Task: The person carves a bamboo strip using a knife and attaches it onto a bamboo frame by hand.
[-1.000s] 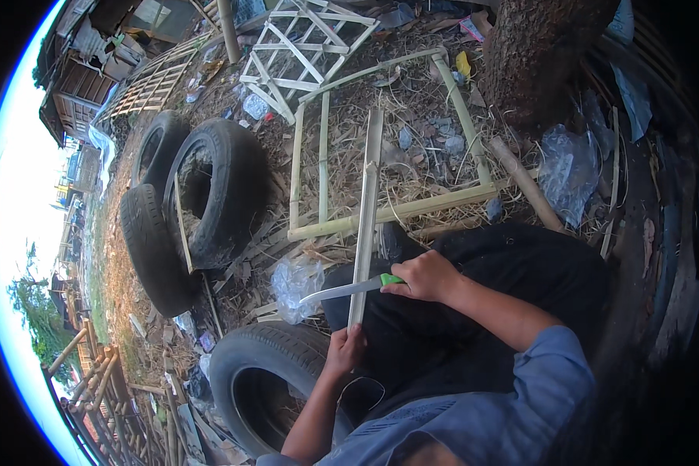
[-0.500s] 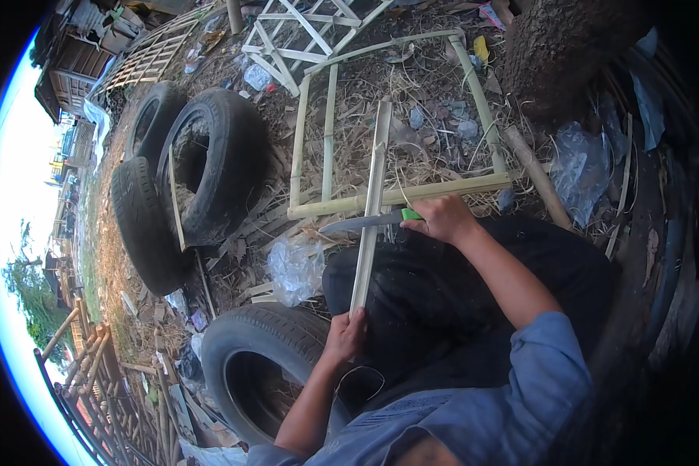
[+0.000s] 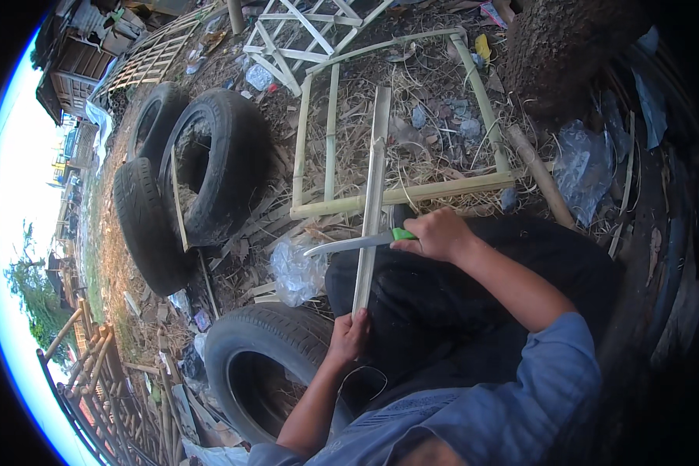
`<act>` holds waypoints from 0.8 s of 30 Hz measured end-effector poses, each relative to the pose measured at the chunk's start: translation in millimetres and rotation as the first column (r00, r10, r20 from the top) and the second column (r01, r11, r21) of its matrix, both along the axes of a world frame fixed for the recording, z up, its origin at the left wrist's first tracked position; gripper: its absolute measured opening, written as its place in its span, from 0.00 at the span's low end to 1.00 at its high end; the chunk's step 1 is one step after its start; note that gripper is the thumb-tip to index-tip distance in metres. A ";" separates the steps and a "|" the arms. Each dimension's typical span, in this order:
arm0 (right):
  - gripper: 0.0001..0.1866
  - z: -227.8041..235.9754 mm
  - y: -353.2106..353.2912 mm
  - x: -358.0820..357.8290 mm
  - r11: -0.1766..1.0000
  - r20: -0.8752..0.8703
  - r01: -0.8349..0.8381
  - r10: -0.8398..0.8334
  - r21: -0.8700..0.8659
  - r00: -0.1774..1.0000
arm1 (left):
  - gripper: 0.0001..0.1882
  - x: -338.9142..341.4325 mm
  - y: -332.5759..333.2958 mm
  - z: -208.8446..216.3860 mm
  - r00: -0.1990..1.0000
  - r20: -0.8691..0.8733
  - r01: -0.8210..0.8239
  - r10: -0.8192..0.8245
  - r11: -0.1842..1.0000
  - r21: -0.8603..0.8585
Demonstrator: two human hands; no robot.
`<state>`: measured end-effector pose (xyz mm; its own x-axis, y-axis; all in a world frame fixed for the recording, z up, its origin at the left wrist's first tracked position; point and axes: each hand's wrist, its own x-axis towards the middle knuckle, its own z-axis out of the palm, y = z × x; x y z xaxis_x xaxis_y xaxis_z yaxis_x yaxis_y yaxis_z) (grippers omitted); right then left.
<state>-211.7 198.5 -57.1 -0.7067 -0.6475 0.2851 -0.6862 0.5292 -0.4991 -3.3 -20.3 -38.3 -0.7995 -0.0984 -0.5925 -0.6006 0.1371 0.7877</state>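
My left hand (image 3: 350,336) is closed around the near end of a long pale bamboo strip (image 3: 375,186), which slants away from me over my dark trousers. In my right hand (image 3: 440,234) is a knife with a green handle (image 3: 401,234). Its long blade (image 3: 348,245) lies across the strip, pointing left, a little beyond the strip's lower part. Past the strip's middle, a rectangular bamboo frame (image 3: 412,193) rests on the ground, and the strip's far end reaches over it.
Several old tyres (image 3: 233,167) lie to the left, another tyre (image 3: 245,330) beside my left forearm. A crumpled clear plastic bag (image 3: 297,272) sits left of the strip. Bamboo lattice (image 3: 303,56) lies farther off; a tree trunk (image 3: 571,58) stands at upper right, near a stick (image 3: 537,175).
My right hand has drawn the knife along the strip toward me, so the blade sits lower on it. The strip's far end has shifted slightly up. My left hand keeps its grip.
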 end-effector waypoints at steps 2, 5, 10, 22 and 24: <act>0.31 -11.3 -7.4 -2.1 0.999 0.026 0.011 -0.010 -0.030 1.000 | 0.26 -1.5 2.4 -1.8 1.000 -0.023 -0.011 0.011 1.000 -0.024; 0.31 -25.5 -3.6 -31.7 0.998 -0.015 0.047 -0.047 -0.033 0.999 | 0.26 0.3 6.4 -0.8 0.999 -0.042 -0.030 0.027 0.996 -0.079; 0.30 -13.2 29.4 -80.9 0.946 -0.020 0.316 -0.316 0.074 0.949 | 0.25 -5.9 8.2 -1.4 1.000 0.001 -0.019 0.019 0.999 -0.031; 0.32 6.9 -19.6 3.5 0.993 0.034 -0.070 0.067 0.090 0.997 | 0.24 2.6 14.8 -11.2 0.994 -0.095 -0.079 0.061 0.977 -0.199; 0.32 -2.0 -20.6 -10.7 0.996 0.032 -0.065 0.063 0.068 0.997 | 0.25 2.3 15.7 -10.9 0.993 -0.078 -0.105 0.089 0.967 -0.233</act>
